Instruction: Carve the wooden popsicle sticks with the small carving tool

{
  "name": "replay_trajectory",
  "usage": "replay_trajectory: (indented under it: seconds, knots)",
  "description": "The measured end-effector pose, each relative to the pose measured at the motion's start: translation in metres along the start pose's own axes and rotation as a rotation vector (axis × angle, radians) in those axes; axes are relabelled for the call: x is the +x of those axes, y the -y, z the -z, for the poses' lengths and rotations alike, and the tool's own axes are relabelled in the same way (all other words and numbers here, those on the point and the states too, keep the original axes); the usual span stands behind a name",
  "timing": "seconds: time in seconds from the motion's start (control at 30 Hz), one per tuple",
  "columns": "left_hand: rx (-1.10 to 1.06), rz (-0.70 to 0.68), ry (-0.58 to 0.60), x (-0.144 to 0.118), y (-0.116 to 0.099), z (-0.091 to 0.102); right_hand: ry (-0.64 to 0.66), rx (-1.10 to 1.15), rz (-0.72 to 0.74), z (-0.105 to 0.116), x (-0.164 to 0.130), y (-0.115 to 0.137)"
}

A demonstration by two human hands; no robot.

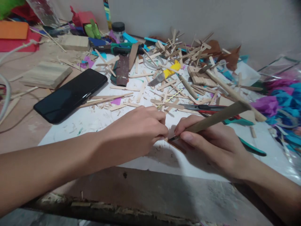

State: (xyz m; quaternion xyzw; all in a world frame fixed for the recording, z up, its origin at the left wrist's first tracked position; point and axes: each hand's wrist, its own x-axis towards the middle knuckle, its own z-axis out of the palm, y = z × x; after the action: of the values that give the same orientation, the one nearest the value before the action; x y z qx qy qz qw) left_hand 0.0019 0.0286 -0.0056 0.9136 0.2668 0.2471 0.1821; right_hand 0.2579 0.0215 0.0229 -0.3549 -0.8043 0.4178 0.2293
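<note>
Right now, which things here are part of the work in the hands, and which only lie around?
In use:
- left hand, pressing down a small piece I cannot make out
- right hand
- brown-handled tool, held like a pen

Lying about:
- black phone
- wooden blocks
- yellow utility knife
- loose craft sticks
- tissue paper

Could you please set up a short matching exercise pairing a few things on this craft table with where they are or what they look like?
Things:
1. phone
2. wooden-handled tool
3. jar
4. tissue paper

Descriptions:
A. purple and blue, at the right edge
B. black-lidded, at the back by the wall
C. dark screen, lying flat left of the hands
D. held in the right hand

Pairs: 1-C, 2-D, 3-B, 4-A
</note>
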Motion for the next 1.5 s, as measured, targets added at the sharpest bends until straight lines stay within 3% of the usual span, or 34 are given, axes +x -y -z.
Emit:
replay_trajectory:
  seconds: [0.27,0.43,0.6,0.73,0.83,1.0,1.3,1.4,1.5]
  knots:
    - [-0.024,-0.005,-0.007,0.0,-0.001,-0.001,0.004,-0.18,0.103,-0.004,0.007,0.01]
    - [-0.038,0.007,0.016,0.002,-0.002,0.004,0.022,-0.123,0.063,-0.004,0.006,0.012]
    - [0.006,0.019,0.075,0.004,-0.002,0.007,-0.09,0.3,-0.188,-0.008,0.004,-0.001]
    - [0.061,-0.029,0.038,0.002,0.0,0.002,-0.102,0.678,-0.321,-0.005,0.009,-0.009]
    - [0.035,-0.002,-0.003,0.001,-0.003,-0.001,-0.092,0.824,-0.365,0.003,0.014,-0.01]
    - [-0.144,0.089,-0.076,0.001,-0.015,0.003,-0.09,0.881,-0.366,0.009,0.014,-0.007]
    - [-0.378,0.248,-0.024,-0.002,-0.02,0.0,-0.132,0.867,-0.319,0.001,0.013,-0.004]
    - [-0.375,0.248,-0.039,-0.002,-0.02,-0.001,-0.153,0.836,-0.292,0.0,0.012,-0.002]
    - [-0.29,0.144,-0.076,0.0,-0.018,0.0,-0.159,0.767,-0.247,0.002,0.008,0.001]
